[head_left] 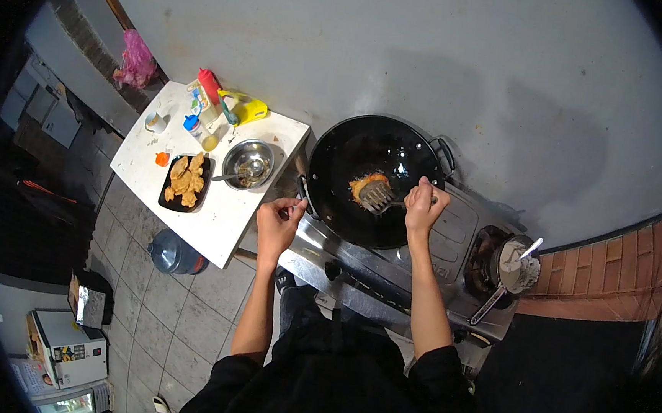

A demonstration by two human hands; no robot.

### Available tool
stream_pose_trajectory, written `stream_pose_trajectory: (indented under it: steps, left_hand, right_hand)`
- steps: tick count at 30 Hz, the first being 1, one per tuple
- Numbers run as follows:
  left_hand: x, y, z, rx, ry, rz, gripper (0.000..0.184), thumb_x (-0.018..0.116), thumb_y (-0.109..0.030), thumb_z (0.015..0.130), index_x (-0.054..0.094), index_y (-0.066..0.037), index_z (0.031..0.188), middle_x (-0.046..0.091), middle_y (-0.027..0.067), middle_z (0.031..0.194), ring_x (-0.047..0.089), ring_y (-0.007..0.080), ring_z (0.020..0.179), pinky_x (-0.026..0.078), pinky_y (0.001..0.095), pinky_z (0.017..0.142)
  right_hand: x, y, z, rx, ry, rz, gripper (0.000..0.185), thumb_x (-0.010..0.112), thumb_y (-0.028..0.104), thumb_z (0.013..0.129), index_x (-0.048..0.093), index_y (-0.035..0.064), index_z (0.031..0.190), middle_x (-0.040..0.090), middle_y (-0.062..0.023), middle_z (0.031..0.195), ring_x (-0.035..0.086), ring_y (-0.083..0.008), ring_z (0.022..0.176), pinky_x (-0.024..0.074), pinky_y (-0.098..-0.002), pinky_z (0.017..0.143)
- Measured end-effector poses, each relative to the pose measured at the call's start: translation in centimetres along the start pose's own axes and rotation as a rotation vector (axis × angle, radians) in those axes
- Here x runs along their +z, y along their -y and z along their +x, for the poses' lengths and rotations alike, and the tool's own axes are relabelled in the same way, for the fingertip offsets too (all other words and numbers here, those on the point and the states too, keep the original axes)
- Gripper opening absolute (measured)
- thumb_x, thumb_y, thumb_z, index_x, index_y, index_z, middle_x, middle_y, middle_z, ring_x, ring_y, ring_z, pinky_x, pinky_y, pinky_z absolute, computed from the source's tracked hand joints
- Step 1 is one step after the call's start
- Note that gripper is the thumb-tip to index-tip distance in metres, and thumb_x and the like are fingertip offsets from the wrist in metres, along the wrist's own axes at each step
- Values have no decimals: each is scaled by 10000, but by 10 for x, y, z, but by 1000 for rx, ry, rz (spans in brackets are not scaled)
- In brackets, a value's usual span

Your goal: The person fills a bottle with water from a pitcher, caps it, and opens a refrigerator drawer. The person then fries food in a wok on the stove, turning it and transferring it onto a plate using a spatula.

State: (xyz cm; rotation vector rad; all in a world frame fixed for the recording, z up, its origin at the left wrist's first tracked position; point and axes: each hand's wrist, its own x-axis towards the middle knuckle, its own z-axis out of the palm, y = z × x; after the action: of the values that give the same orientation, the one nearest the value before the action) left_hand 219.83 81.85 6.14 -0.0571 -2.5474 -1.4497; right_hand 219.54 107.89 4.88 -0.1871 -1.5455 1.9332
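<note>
A large black wok (343, 146) sits on the metal stove, with dark, glossy oil in it. My right hand (425, 205) is closed around the handle of a slotted spatula (376, 197), whose head is down in the wok. Against the spatula's head lies an orange-brown fried piece (360, 184), partly covered by it. My left hand (279, 222) is at the wok's left side, its fingers pinched at the wok handle (304, 194).
On the white table (230, 222) to the left are a black tray of fried pieces (185, 181), a steel bowl (249, 155), bottles and a mug (155, 123). A small pot (513, 261) with pale contents stands on the right burner. A blue water jug (170, 253) is on the floor.
</note>
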Motion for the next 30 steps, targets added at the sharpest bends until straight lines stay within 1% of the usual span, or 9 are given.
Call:
stream_pose_trajectory:
  steps: [7,9,13,15,16,19,24,27,30]
  left_hand:
    - [0,-6,-1,5,-3,-7,229,731,-160,796,685,64,805,504,15,538,423,54,510,353,230,469]
    - [0,-6,0,-12,7,-17,233,731,-161,799,683,67,799,503,10,540,420,49,514,349,226,469]
    - [0,-5,0,-26,14,-39,247,733,-166,802,677,74,782,498,-1,542,413,38,523,338,217,468]
    - [0,-7,0,-38,16,-39,242,734,-165,802,679,71,783,493,-4,541,411,39,521,335,216,467]
    - [0,-7,0,-47,15,-36,237,735,-163,801,680,67,784,489,-6,540,410,40,520,333,214,466]
    - [0,-6,0,-49,19,-42,231,734,-166,798,684,60,789,493,0,534,414,45,510,338,221,464]
    - [0,-3,-1,-20,6,-31,233,733,-173,791,685,56,791,500,18,527,427,55,497,351,232,467]
    - [-2,-1,-1,3,11,-23,235,734,-174,788,686,55,794,504,25,527,432,59,494,356,235,466]
    - [-1,-2,-1,-6,8,-29,233,735,-173,787,689,55,801,509,27,530,432,58,496,357,233,465]
  right_hand:
    - [-5,-6,3,41,13,-82,454,468,109,883,391,14,446,393,-12,404,373,-92,357,248,-279,388]
    - [0,-10,5,-15,7,-68,508,477,115,925,242,104,474,274,18,408,233,-68,330,169,-256,352]
    - [0,-10,12,-53,16,-127,507,473,99,917,258,96,458,287,12,407,239,-69,329,181,-259,348]
    - [-3,-6,18,-21,78,-265,427,482,129,872,404,-32,485,390,-48,402,401,-128,375,270,-322,418]
    - [-3,-4,20,-4,86,-256,418,489,125,867,398,-36,491,386,-49,409,382,-119,381,257,-330,422]
    - [3,-1,26,-42,92,-183,507,486,97,909,296,78,440,309,12,405,264,-71,329,204,-258,351]
    - [6,5,27,-45,156,-211,495,482,100,914,308,75,451,312,16,413,257,-70,340,203,-260,359]
    - [3,13,24,31,205,-141,442,500,137,889,382,23,479,367,14,439,335,-72,392,228,-288,404]
    - [2,9,21,27,77,25,446,495,131,895,368,50,474,368,17,441,332,-62,381,219,-268,388]
